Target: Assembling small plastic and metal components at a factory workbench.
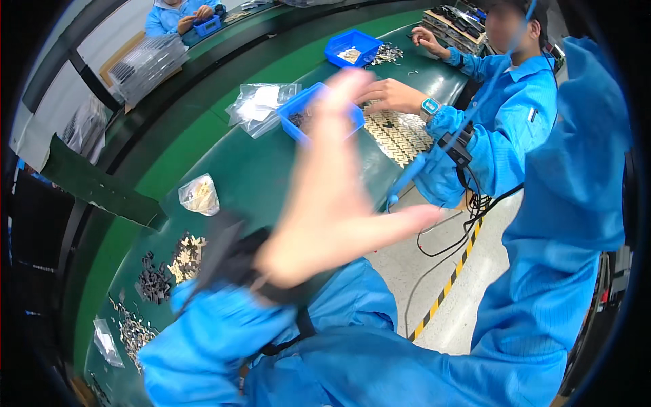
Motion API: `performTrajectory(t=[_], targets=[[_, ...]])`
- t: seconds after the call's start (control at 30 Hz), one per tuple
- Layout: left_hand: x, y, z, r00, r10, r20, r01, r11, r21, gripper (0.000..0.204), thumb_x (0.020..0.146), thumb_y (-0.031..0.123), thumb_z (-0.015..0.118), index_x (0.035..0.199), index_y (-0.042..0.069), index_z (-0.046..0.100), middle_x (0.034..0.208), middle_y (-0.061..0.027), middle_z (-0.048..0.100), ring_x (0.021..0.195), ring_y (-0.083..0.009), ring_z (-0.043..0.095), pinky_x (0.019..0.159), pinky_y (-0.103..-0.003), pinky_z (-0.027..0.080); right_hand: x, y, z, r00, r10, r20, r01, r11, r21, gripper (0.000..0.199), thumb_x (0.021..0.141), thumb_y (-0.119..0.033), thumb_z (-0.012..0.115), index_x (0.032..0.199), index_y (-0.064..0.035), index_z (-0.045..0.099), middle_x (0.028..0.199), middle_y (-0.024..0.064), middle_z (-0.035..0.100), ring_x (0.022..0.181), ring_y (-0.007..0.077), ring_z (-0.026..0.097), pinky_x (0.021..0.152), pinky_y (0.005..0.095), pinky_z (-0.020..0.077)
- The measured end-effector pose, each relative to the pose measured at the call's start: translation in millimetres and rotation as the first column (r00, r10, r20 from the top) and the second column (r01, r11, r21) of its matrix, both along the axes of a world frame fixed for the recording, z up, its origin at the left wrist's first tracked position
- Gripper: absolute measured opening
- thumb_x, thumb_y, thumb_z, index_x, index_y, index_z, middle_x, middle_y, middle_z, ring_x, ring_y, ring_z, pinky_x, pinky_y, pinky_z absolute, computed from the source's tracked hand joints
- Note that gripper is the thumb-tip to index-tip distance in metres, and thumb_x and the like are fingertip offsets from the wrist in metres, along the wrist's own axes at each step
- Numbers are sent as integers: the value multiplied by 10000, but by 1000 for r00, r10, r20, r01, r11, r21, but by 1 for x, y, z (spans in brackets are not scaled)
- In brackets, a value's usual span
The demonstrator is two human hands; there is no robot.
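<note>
One blue bin [291, 106] lies beyond your blurred left fingers [332, 125], which stand apart; your right fingers' state cannot be told.

Worktable [261, 173]: green. Bins [292, 131] at 12 o'clock: blue. Laid-out pieces [399, 141] at 2 o'clock: cream, zigzag pattern. Piles [154, 279] at 8 o'clock: black, cream. Floor tape [450, 278] at 4 o'clock: yellow-black diagonal stripes. Sleeves [210, 339]: blue.
</note>
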State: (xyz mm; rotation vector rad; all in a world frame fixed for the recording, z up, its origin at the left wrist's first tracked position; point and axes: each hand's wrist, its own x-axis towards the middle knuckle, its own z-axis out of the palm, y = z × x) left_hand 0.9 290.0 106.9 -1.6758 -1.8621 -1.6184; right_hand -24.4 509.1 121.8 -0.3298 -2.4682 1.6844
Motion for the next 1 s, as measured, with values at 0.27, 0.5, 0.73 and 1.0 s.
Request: performTrajectory(t=[0.27,0.5,0.73,1.0], targets=[[115,106,-112,576,-547,608,742,662,-108,612,742,269,796,1199,27,469,1080,-117,576,976,-240,593,853,-348,474,14,65,79,926,-246,-285,322,910,261,159,874,-304,615,837,-155,574,566,-61,426,427,67,380,359,220,275],[91,147,-99,834,190,518,-244,969,37,638,689,225,819,1147,27,422,1073,-129,439,949,-257,524,775,-389,449,22,198,138,735,-531,-422,671,656,345,156,874,-301,618,852,-151,581,569,-66,427,428,55,377,359,210,269],[95,149,-141,926,-165,340,231,959,-163,867,680,243,824,1413,116,379,1535,-204,80,1233,-364,443,991,-433,422,27,227,125,696,-621,-361,717,631,298,154,874,-298,620,868,-147,587,573,-71,427,429,42,373,358,201,263],[127,133,-182,858,-295,421,398,900,-180,808,765,292,745,1426,92,327,1391,-192,355,1201,-315,484,1001,-401,405,29,223,129,686,-643,-341,726,639,254,154,875,-294,623,885,-143,594,577,-76,428,431,28,370,358,190,256]])
